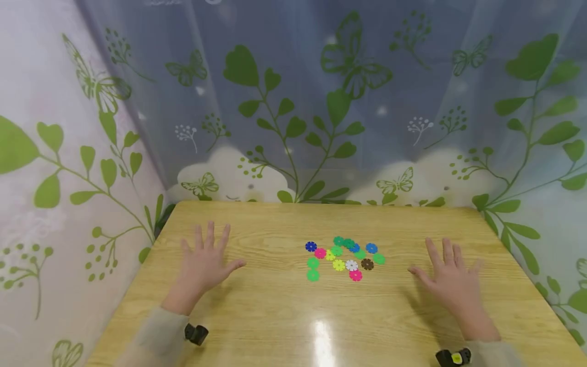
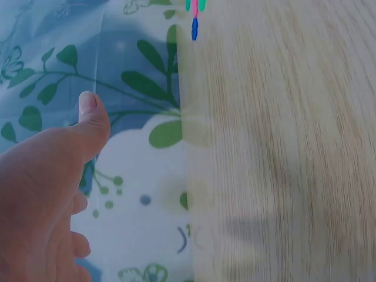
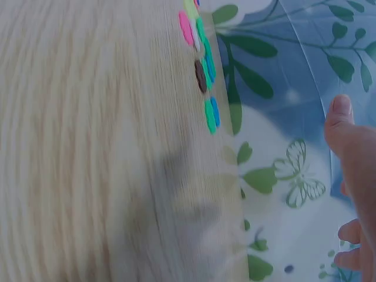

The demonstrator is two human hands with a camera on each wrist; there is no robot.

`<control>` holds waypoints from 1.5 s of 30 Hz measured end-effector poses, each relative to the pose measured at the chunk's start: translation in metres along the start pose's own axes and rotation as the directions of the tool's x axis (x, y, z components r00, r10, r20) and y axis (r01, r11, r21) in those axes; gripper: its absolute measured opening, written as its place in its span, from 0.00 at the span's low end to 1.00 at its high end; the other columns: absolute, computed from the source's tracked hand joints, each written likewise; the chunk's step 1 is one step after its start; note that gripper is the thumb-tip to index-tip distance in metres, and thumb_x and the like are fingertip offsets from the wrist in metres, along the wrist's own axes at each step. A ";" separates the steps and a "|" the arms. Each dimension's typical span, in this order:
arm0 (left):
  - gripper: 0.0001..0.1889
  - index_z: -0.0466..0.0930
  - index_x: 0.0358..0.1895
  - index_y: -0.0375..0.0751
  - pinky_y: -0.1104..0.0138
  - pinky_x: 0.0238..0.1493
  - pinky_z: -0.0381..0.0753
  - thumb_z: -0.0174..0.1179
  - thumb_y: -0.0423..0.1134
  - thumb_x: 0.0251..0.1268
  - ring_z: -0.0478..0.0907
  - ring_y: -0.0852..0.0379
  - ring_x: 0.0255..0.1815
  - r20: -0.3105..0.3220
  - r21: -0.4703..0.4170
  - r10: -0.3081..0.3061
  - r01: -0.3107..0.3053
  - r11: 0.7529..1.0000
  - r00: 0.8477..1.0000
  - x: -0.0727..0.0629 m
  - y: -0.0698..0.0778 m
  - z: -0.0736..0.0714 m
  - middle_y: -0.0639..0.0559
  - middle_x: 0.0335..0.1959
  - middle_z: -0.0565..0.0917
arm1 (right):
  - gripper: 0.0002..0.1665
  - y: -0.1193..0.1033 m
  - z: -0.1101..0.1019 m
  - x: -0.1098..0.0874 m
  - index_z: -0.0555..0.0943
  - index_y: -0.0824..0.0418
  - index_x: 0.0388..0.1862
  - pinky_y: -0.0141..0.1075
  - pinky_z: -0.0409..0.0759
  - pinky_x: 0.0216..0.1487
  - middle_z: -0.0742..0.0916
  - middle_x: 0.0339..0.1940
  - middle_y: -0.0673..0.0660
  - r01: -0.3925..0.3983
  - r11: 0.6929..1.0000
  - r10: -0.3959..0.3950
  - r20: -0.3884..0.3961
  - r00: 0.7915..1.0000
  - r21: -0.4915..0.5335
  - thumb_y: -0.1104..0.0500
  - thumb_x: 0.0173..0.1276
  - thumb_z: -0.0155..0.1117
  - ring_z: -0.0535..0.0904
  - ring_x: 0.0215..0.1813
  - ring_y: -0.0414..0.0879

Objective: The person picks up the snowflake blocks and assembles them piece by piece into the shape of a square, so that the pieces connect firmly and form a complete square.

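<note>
Several small notched plastic discs lie grouped on the wooden table, among them a dark blue disc [image 1: 311, 246], a white disc [image 1: 351, 265], a brown disc [image 1: 367, 264] and a pink disc [image 1: 355, 276]. A few green ones overlap at the back of the group. To the left of them my left hand [image 1: 205, 265] is spread with straight fingers and holds nothing. My right hand [image 1: 456, 283] is spread in the same way on the right, also holding nothing. In the right wrist view, a brown disc [image 3: 201, 76] appears nearly edge-on with others.
The wooden table [image 1: 257, 316] spans the front of the view. A curtain [image 1: 293, 102] printed with leaves and butterflies hangs right behind its far edge, and similar printed cloth flanks both sides. Black wrist cameras sit at the left sleeve [image 1: 160, 331] and the right sleeve [image 1: 495, 354].
</note>
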State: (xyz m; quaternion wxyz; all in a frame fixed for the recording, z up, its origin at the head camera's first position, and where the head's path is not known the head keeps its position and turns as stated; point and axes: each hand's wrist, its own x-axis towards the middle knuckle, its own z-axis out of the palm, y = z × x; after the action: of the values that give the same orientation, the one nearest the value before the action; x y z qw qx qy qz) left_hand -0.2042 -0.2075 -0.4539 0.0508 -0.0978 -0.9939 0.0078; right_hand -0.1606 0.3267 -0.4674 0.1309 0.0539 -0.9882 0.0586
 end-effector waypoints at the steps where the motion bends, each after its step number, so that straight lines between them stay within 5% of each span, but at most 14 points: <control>1: 0.51 0.39 0.75 0.50 0.27 0.58 0.37 0.37 0.77 0.55 0.31 0.30 0.70 0.011 -0.008 0.003 -0.003 1.000 1.000 0.001 0.003 0.000 0.34 0.73 0.38 | 0.50 -0.003 0.001 0.001 0.42 0.52 0.76 0.78 0.29 0.54 0.54 0.70 0.75 0.006 1.000 -0.006 0.004 1.000 0.004 0.31 0.66 0.47 0.48 0.67 0.74; 12: 0.52 0.41 0.74 0.47 0.30 0.60 0.46 0.43 0.76 0.53 0.37 0.30 0.70 -0.027 -0.109 0.041 -0.044 0.993 0.999 0.008 0.036 -0.002 0.34 0.72 0.42 | 0.47 -0.032 0.012 0.011 0.49 0.59 0.74 0.73 0.44 0.60 0.56 0.70 0.74 0.067 0.997 -0.068 0.027 0.997 0.037 0.33 0.67 0.47 0.53 0.68 0.70; 21: 0.54 0.50 0.73 0.41 0.39 0.59 0.66 0.43 0.78 0.51 0.55 0.31 0.66 0.025 -0.220 0.108 -0.100 0.970 0.994 0.011 0.068 0.001 0.33 0.69 0.57 | 0.44 -0.061 0.019 0.020 0.53 0.62 0.73 0.69 0.47 0.64 0.58 0.70 0.73 0.097 0.994 -0.101 0.081 0.992 0.050 0.34 0.69 0.44 0.56 0.68 0.68; 24: 0.53 0.54 0.71 0.38 0.50 0.42 0.82 0.43 0.78 0.51 0.69 0.34 0.58 0.008 -0.221 0.139 -0.134 0.966 0.990 0.012 0.078 0.005 0.32 0.64 0.65 | 0.42 -0.069 0.026 0.020 0.59 0.64 0.70 0.67 0.56 0.62 0.67 0.65 0.72 0.140 0.989 -0.142 0.041 0.989 0.053 0.39 0.69 0.51 0.65 0.63 0.67; 28: 0.48 0.61 0.67 0.36 0.62 0.16 0.79 0.49 0.73 0.54 0.78 0.39 0.48 -0.010 -0.244 0.165 -0.162 0.956 0.986 0.015 0.093 0.010 0.33 0.59 0.72 | 0.36 -0.078 0.037 0.021 0.68 0.67 0.64 0.60 0.72 0.54 0.78 0.53 0.71 0.222 0.973 -0.219 -0.061 0.974 0.054 0.48 0.64 0.62 0.77 0.51 0.65; 36: 0.32 0.73 0.57 0.37 0.59 0.28 0.85 0.57 0.59 0.60 0.79 0.42 0.47 -0.055 -0.238 0.216 -0.223 0.945 0.975 0.023 0.120 0.018 0.37 0.54 0.77 | 0.25 -0.094 0.056 0.026 0.79 0.67 0.50 0.49 0.83 0.37 0.84 0.37 0.64 0.253 0.959 -0.233 -0.151 0.961 0.130 0.54 0.57 0.70 0.80 0.39 0.58; 41: 0.23 0.78 0.50 0.38 0.61 0.27 0.84 0.61 0.52 0.59 0.81 0.47 0.38 -0.119 -0.313 0.208 -0.235 0.920 0.971 0.026 0.136 0.028 0.41 0.44 0.81 | 0.18 -0.103 0.061 0.027 0.81 0.64 0.43 0.39 0.77 0.25 0.79 0.30 0.56 0.174 0.968 -0.164 -0.070 0.984 0.179 0.56 0.57 0.70 0.73 0.31 0.48; 45: 0.17 0.81 0.44 0.36 0.65 0.31 0.83 0.64 0.47 0.58 0.78 0.53 0.33 -0.101 -0.409 0.207 -0.231 0.883 0.973 0.029 0.147 0.042 0.45 0.37 0.79 | 0.15 -0.108 0.064 0.023 0.81 0.62 0.38 0.36 0.74 0.24 0.76 0.29 0.54 0.116 0.974 -0.122 0.019 0.992 0.194 0.54 0.58 0.69 0.70 0.30 0.46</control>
State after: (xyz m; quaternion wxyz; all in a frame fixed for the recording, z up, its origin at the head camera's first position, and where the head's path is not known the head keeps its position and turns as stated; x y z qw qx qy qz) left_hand -0.2081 -0.0577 -0.4962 0.0545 -0.2181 -0.9532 -0.2019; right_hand -0.1860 0.2096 -0.5113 0.1130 0.1261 -0.9748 0.1451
